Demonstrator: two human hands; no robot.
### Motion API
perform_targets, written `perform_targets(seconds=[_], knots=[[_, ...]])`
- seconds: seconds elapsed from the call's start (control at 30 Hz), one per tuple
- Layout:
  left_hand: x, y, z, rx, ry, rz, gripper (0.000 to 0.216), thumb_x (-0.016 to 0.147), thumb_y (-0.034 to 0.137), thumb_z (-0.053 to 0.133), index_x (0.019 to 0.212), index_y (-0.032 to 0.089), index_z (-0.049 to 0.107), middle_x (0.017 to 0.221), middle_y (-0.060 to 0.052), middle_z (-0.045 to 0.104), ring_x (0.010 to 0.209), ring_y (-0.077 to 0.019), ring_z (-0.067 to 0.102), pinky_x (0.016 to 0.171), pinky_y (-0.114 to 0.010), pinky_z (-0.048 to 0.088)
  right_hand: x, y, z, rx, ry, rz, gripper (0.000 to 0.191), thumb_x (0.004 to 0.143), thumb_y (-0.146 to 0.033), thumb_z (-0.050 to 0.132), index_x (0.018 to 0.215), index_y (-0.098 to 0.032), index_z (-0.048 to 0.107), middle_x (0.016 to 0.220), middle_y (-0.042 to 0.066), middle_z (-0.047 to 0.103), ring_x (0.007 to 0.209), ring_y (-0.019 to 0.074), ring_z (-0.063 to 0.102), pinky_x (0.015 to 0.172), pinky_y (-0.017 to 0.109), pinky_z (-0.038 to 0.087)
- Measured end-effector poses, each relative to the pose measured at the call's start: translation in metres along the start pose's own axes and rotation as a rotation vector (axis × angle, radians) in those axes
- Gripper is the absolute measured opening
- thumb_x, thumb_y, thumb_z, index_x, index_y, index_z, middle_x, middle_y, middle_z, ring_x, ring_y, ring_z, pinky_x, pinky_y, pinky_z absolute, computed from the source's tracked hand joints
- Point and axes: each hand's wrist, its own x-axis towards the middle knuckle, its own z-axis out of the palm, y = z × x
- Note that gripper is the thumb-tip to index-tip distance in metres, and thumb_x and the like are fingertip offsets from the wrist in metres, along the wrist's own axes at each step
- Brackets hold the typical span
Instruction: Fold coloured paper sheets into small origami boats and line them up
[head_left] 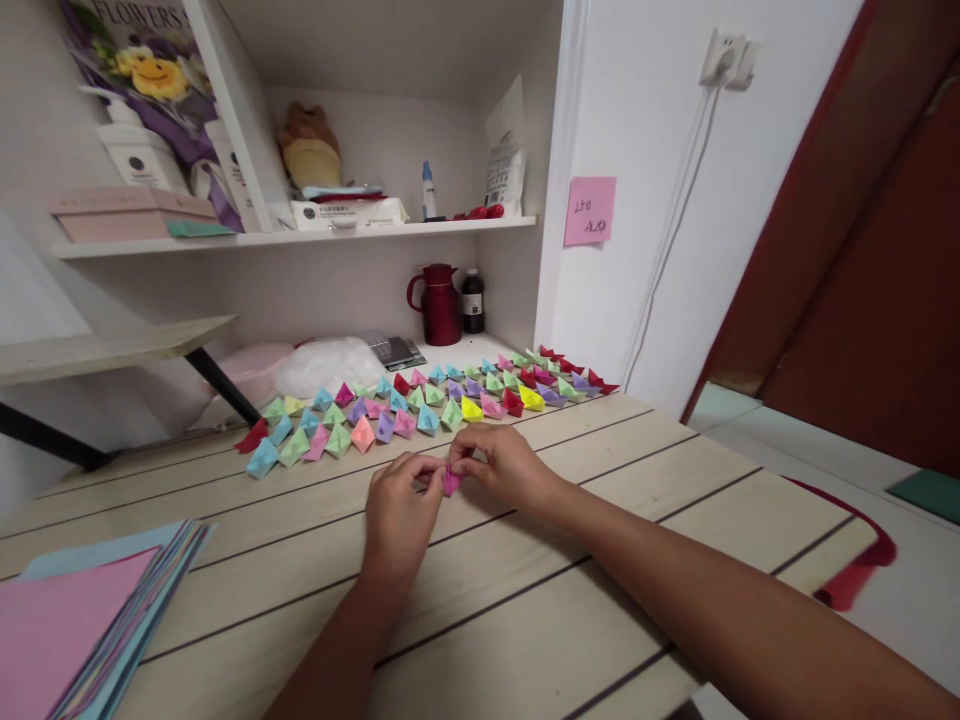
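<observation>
A small pink folded paper piece (pixel 451 482) is pinched between both my hands on the pale wooden table (pixel 525 620). My left hand (pixel 397 510) grips its left side with closed fingers. My right hand (pixel 502 465) pinches its right side, fingers pressed together. Just beyond my hands lie rows of several small folded paper boats (pixel 420 405) in many colours, stretching from left to the far right.
A stack of coloured paper sheets (pixel 82 620) lies at the near left. A dark red jug (pixel 439 303) and a dark bottle (pixel 472 300) stand at the back under a shelf (pixel 300 235). A pink sticky note (pixel 589 210) is on the wall.
</observation>
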Motion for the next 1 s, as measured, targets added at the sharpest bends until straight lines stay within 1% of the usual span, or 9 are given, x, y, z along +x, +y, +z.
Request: perform_targets(seconds=[0.1, 0.3, 0.4, 0.47, 0.5, 0.6, 0.67, 0.83, 1.0], knots=[[0.0007, -0.0024, 0.0009, 0.005, 0.035, -0.048, 0.008, 0.075, 0.018, 0.06, 0.072, 0.021, 0.066, 0.072, 0.003, 0.069, 0.064, -0.0126, 0.063, 0.067, -0.025, 0.047, 0.0004, 0.0011, 0.0, -0.025, -0.016, 0.012, 0.01, 0.077, -0.009, 0.064, 0.076, -0.019, 0.066, 0.079, 0.001, 0.068, 0.077, 0.0148, 0.058, 0.07, 0.024, 0.039], [0.0048, -0.0058, -0.0028, 0.052, 0.1, -0.211, 0.005, 0.075, 0.017, 0.059, 0.071, 0.02, 0.061, 0.066, 0.003, 0.065, 0.06, -0.0132, 0.061, 0.062, -0.025, 0.046, 0.0022, 0.0068, 0.0009, -0.019, -0.032, 0.037, 0.008, 0.078, -0.011, 0.064, 0.075, -0.019, 0.065, 0.078, 0.0, 0.068, 0.075, 0.0139, 0.058, 0.068, 0.023, 0.038], [0.0058, -0.0056, -0.0043, -0.004, 0.109, -0.142, 0.007, 0.076, 0.017, 0.059, 0.082, 0.02, 0.063, 0.081, 0.0, 0.067, 0.066, -0.0126, 0.062, 0.067, -0.025, 0.048, 0.0024, 0.0072, 0.0011, -0.001, -0.032, 0.055, 0.008, 0.078, -0.012, 0.064, 0.076, -0.019, 0.066, 0.078, 0.0, 0.068, 0.074, 0.014, 0.058, 0.068, 0.023, 0.039], [0.0053, -0.0055, -0.0039, -0.028, 0.069, -0.067, 0.013, 0.077, 0.018, 0.06, 0.089, 0.02, 0.066, 0.092, -0.002, 0.067, 0.068, -0.012, 0.063, 0.071, -0.026, 0.049, 0.0022, 0.0067, 0.0012, 0.001, -0.035, 0.065, 0.008, 0.078, -0.012, 0.065, 0.076, -0.019, 0.067, 0.077, 0.0, 0.068, 0.073, 0.0138, 0.058, 0.067, 0.023, 0.039], [0.0047, -0.0056, -0.0033, -0.026, 0.034, -0.037, 0.015, 0.078, 0.018, 0.06, 0.09, 0.021, 0.067, 0.092, -0.002, 0.067, 0.069, -0.012, 0.063, 0.072, -0.027, 0.049, 0.0021, 0.0064, 0.0013, -0.002, -0.036, 0.067, 0.008, 0.078, -0.012, 0.065, 0.075, -0.018, 0.067, 0.077, 0.0, 0.068, 0.072, 0.0137, 0.058, 0.067, 0.023, 0.039], [0.0026, -0.0065, -0.0009, 0.007, -0.068, -0.003, 0.012, 0.078, 0.017, 0.061, 0.084, 0.023, 0.07, 0.082, 0.0, 0.069, 0.069, -0.0129, 0.063, 0.073, -0.027, 0.049, 0.002, 0.0055, 0.0013, -0.01, -0.037, 0.069, 0.006, 0.078, -0.013, 0.066, 0.075, -0.018, 0.068, 0.077, 0.0, 0.068, 0.072, 0.0138, 0.057, 0.067, 0.023, 0.038], [0.0017, -0.0072, 0.0004, 0.025, -0.094, -0.013, 0.011, 0.078, 0.017, 0.061, 0.079, 0.022, 0.07, 0.077, 0.001, 0.07, 0.068, -0.0133, 0.063, 0.072, -0.027, 0.049, 0.002, 0.005, 0.0012, -0.011, -0.04, 0.072, 0.007, 0.078, -0.013, 0.066, 0.075, -0.018, 0.068, 0.077, 0.001, 0.068, 0.072, 0.0138, 0.057, 0.066, 0.023, 0.038], [0.0014, -0.0076, 0.0019, 0.056, -0.073, -0.039, 0.01, 0.077, 0.019, 0.06, 0.073, 0.022, 0.069, 0.074, 0.002, 0.07, 0.066, -0.013, 0.062, 0.069, -0.026, 0.048, 0.0021, 0.0049, 0.0015, -0.024, -0.047, 0.06, 0.008, 0.077, -0.011, 0.065, 0.075, -0.018, 0.068, 0.077, 0.001, 0.069, 0.073, 0.014, 0.058, 0.067, 0.023, 0.038], [0.0009, -0.0071, 0.0055, 0.092, -0.039, -0.075, 0.011, 0.073, 0.015, 0.058, 0.071, 0.021, 0.067, 0.072, 0.002, 0.07, 0.064, -0.0129, 0.062, 0.067, -0.025, 0.048, 0.0022, 0.0055, 0.0019, -0.04, -0.058, 0.04, 0.009, 0.077, -0.011, 0.063, 0.075, -0.018, 0.067, 0.077, 0.001, 0.068, 0.072, 0.0137, 0.058, 0.066, 0.022, 0.038]])
